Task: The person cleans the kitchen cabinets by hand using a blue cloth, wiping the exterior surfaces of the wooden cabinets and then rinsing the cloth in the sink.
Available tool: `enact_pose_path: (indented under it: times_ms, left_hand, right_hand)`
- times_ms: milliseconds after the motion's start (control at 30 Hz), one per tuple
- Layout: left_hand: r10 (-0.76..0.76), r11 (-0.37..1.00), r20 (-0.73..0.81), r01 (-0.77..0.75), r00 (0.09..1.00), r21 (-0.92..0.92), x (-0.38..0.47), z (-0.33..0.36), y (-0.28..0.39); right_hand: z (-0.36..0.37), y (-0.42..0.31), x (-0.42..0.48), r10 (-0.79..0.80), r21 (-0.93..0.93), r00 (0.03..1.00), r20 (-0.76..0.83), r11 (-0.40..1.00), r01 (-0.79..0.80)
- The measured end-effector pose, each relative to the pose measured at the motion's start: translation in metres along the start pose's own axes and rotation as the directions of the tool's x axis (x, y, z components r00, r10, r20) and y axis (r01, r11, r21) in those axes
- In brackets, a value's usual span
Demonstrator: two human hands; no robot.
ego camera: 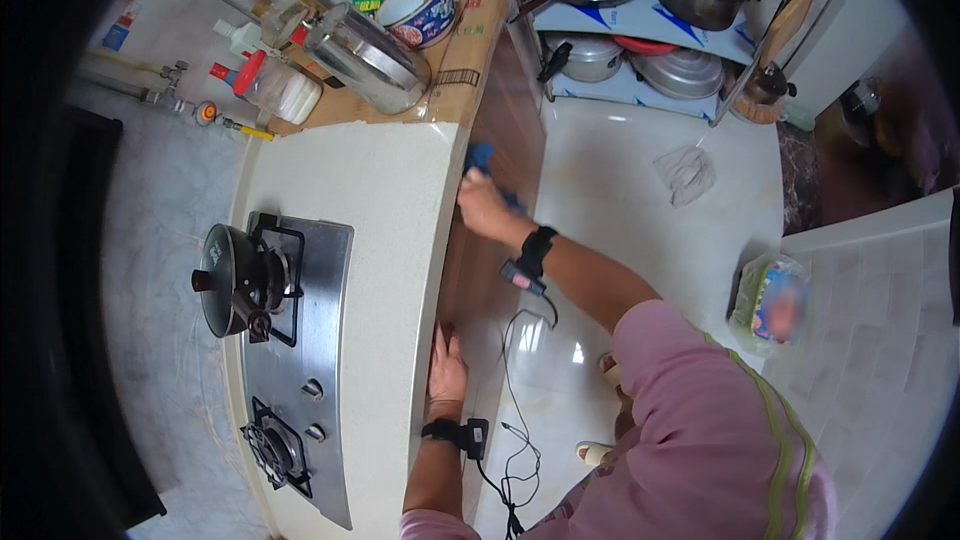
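My right hand (487, 202) grips a blue cloth (480, 156) against the brown cabinet front (487, 270) below the counter edge; the cloth is slightly blurred and partly hidden by the hand. Lower in the picture, my left hand (448, 371) lies against the same cabinet front, fingers stretched out, with no object visible in it. Both wrists wear black straps with small wired devices. Beside the hands runs the pale countertop (390, 210), its front edge partly covering the fingertips of my left hand.
A gas stove (326, 315) carries a lidded pot (229, 277). Jars, a steel canister (367, 60) and a patterned bowl (420, 15) stand on cardboard. A rack (630, 22) holds pots. Black cables (517, 390) hang near my legs. A grey cloth (686, 174) and a bag (769, 300) are on the floor.
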State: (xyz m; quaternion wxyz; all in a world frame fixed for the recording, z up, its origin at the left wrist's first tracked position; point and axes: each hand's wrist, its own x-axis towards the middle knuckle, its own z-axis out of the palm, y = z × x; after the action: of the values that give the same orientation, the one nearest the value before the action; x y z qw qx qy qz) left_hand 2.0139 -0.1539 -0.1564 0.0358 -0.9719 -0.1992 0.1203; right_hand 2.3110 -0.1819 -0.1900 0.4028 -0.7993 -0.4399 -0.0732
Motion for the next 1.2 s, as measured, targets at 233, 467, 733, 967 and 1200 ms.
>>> enact_pose_path:
  times_ms: [233,467,733,967,1200]
  left_hand:
    - [0.024,0.988,-0.073,-0.035,0.997,-0.153,-0.007,-0.023,0.001]
    - [-0.127,0.378,0.013,0.06,0.992,-0.924,-0.083,-0.069,0.013]
    - [0.041,-0.739,0.011,0.038,0.999,-0.673,-0.236,-0.144,0.014]
    - [-0.343,-0.565,-0.047,-0.246,0.938,-0.788,-0.413,-0.176,-0.023]
    - [-0.776,-0.519,0.114,-0.525,0.62,-0.674,-0.565,-0.185,-0.048]
  right_hand:
    - [-0.04,-0.032,-0.041,0.194,0.492,0.968,0.156,0.835,-0.247]
    - [-0.182,-0.124,-0.13,0.064,0.756,0.825,0.562,-0.444,-0.481]
    - [-0.245,-0.317,-0.204,-0.273,0.324,0.719,0.639,-0.752,-0.574]
    - [-0.231,-0.442,-0.246,-0.407,0.383,0.684,0.605,-0.604,-0.699]
    - [-0.174,-0.514,-0.323,-0.348,0.521,0.388,0.853,0.556,-0.647]
